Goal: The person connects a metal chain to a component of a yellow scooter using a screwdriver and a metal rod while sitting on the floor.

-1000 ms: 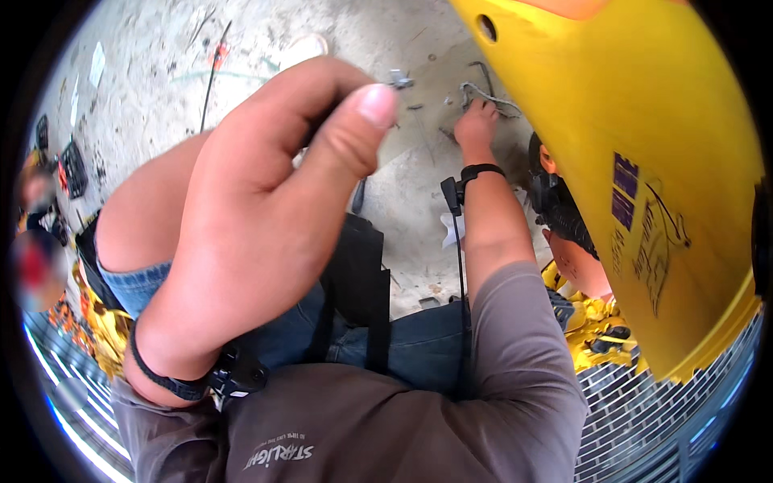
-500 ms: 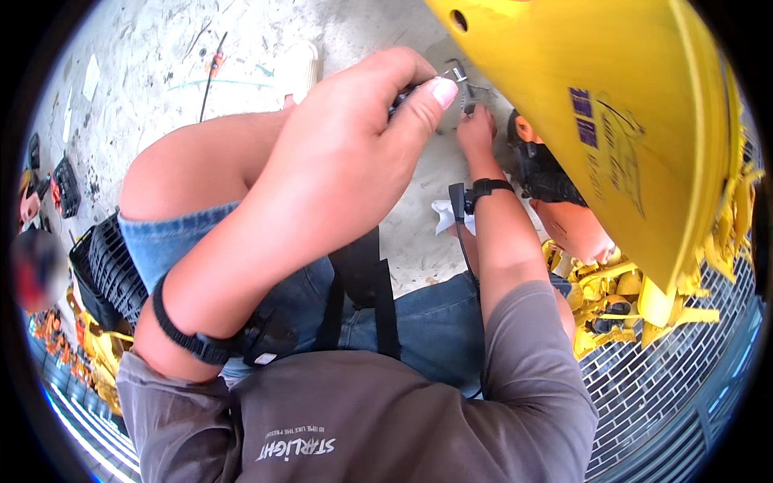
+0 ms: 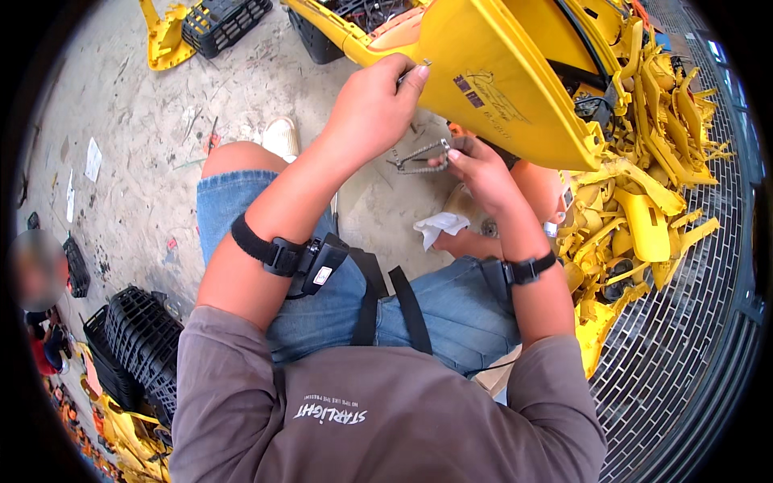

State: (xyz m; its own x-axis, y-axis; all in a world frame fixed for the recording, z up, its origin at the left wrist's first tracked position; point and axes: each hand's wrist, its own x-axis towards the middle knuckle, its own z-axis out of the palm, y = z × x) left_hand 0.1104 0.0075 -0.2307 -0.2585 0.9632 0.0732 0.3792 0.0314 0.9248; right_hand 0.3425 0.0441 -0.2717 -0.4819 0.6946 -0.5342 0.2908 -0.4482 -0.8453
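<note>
My left hand [image 3: 374, 109] is closed in a pinch beside the near-left edge of a large yellow plastic panel [image 3: 523, 105]. A small metal bit [image 3: 427, 63] shows at its fingertips; its kind is too small to tell. Below the panel, my right hand [image 3: 483, 173] has thumb and fingers closed on one end of a thin grey metal piece bent into a narrow loop [image 3: 415, 159]. That piece is held above the floor and points left; its exact kind is unclear. Orange parts under the panel are partly hidden by it.
A heap of yellow plastic parts [image 3: 644, 217] lies to the right on brick-patterned paving [image 3: 636, 386]. Black crates [image 3: 145, 338] stand at the left. A crumpled white cloth or paper [image 3: 439, 228] is between my legs. Another person [image 3: 44, 338] is at the far left.
The view has shifted, and the panel looks smaller and farther off. My right hand has risen from near the floor with the metal piece. My left hand stays pinched, now beside the panel's edge.
</note>
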